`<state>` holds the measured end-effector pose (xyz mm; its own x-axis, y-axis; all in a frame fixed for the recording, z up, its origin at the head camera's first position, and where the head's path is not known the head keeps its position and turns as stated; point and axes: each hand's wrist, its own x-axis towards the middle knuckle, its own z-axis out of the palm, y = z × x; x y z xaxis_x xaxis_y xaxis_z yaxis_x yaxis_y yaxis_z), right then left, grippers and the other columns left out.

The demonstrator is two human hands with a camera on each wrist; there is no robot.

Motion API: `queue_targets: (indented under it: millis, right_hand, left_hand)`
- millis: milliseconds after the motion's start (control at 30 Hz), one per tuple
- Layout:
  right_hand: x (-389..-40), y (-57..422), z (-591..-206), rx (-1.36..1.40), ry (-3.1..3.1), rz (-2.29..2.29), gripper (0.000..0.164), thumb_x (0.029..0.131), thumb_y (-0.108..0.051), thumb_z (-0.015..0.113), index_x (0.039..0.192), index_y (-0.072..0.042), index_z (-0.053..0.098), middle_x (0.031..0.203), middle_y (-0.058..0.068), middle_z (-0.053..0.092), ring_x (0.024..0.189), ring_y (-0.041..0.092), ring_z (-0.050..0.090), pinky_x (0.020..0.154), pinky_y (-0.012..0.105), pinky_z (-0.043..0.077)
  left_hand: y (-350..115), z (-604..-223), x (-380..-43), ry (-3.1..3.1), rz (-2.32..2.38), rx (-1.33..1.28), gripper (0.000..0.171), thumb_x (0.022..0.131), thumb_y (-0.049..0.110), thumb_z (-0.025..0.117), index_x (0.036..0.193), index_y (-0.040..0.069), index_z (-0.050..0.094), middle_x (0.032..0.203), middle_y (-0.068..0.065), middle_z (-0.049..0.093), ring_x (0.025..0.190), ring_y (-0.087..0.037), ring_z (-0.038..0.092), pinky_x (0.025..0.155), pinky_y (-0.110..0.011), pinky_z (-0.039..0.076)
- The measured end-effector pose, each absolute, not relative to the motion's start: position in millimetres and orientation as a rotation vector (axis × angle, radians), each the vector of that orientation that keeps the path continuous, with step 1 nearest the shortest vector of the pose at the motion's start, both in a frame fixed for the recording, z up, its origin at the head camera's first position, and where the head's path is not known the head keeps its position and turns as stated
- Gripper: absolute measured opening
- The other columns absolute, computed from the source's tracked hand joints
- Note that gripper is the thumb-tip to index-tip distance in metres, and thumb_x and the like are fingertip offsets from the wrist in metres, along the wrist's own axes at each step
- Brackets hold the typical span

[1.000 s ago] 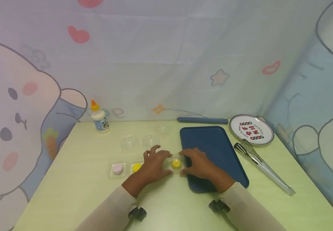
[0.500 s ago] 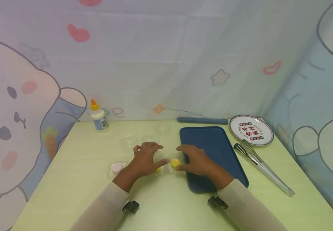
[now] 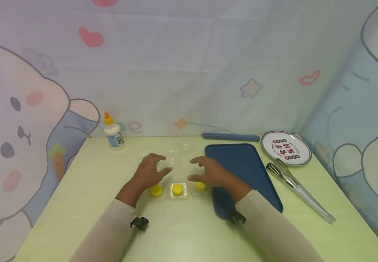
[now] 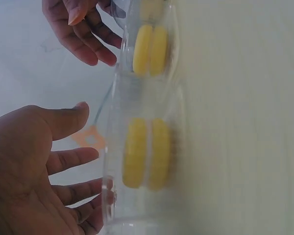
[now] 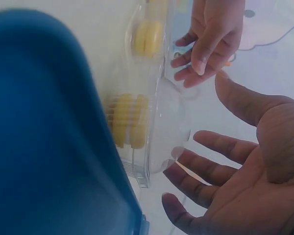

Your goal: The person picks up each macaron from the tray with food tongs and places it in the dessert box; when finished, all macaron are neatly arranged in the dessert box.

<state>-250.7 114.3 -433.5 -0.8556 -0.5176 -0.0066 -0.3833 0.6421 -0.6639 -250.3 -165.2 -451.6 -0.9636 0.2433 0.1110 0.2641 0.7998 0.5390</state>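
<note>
Three yellow macarons sit in a row in small clear plastic trays: a left one (image 3: 156, 190), a middle one (image 3: 177, 189) and a right one (image 3: 200, 186). In the right wrist view a clear domed lid (image 5: 171, 125) covers the nearest yellow macaron (image 5: 130, 120). My left hand (image 3: 147, 171) hovers behind the left macaron, fingers spread, holding nothing. My right hand (image 3: 212, 171) is above and behind the right macaron, by the blue tray, its fingers apart and holding nothing. Loose clear lids (image 3: 172, 159) lie behind the row, partly hidden by the left hand.
A dark blue tray (image 3: 238, 163) lies right of the row. Beyond it are a patterned plate (image 3: 286, 148), metal tongs (image 3: 301, 191) and a blue-grey rod (image 3: 230, 137). A glue bottle (image 3: 114, 133) stands at the back left; another clear lid (image 3: 184, 146) lies at the back.
My left hand has moved left, away from the right macaron, uncovering the middle one. The pink macaron on the far left is now hidden. My right hand has shifted slightly left and back.
</note>
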Motion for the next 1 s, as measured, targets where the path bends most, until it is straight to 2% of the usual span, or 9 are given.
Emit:
queue_targets:
  millis: [233,433,800,1000]
  right_hand:
    - [-267.2,102.8,-432.7,-0.749,2.612,-0.93,0.068,0.104,-0.041,0.074,0.158,-0.004,0.055,0.161,0.015,0.058,0.146,0.041,0.059,0.118,0.058,0.051]
    - [-272.0,90.7,-430.0,-0.721,2.54,-0.948,0.071,0.104,-0.043,0.073,0.161,-0.006,0.052,0.165,0.015,0.055,0.152,0.042,0.053,0.122,0.06,0.047]
    - [-283.8,74.8,-442.1,-0.708,2.503,-0.89,0.076,0.105,-0.046,0.071,0.165,-0.008,0.046,0.168,0.019,0.05,0.155,0.04,0.05,0.126,0.058,0.044]
    - [-285.6,73.1,-443.1,-0.706,2.511,-0.9,0.075,0.106,-0.043,0.069,0.167,-0.007,0.043,0.17,0.019,0.048,0.155,0.041,0.051,0.127,0.057,0.043]
  left_hand:
    - [-169.0,-452.2,-262.2,-3.013,-0.749,-0.408,0.056,0.105,0.043,0.07,0.148,0.007,0.065,0.157,-0.024,0.059,0.149,-0.055,0.044,0.119,-0.077,0.037]
    - [-169.4,-455.3,-269.9,-3.031,-0.79,-0.387,0.057,0.104,0.042,0.072,0.149,0.008,0.065,0.156,-0.021,0.062,0.152,-0.056,0.035,0.117,-0.077,0.031]
    - [-162.5,-457.6,-274.0,-3.073,-0.762,-0.344,0.061,0.106,0.049,0.067,0.152,0.01,0.063,0.154,-0.019,0.064,0.149,-0.053,0.036,0.111,-0.073,0.031]
    - [-160.2,-457.8,-273.5,-3.079,-0.757,-0.357,0.06,0.105,0.048,0.069,0.152,0.011,0.063,0.155,-0.018,0.064,0.152,-0.053,0.033,0.113,-0.074,0.029]
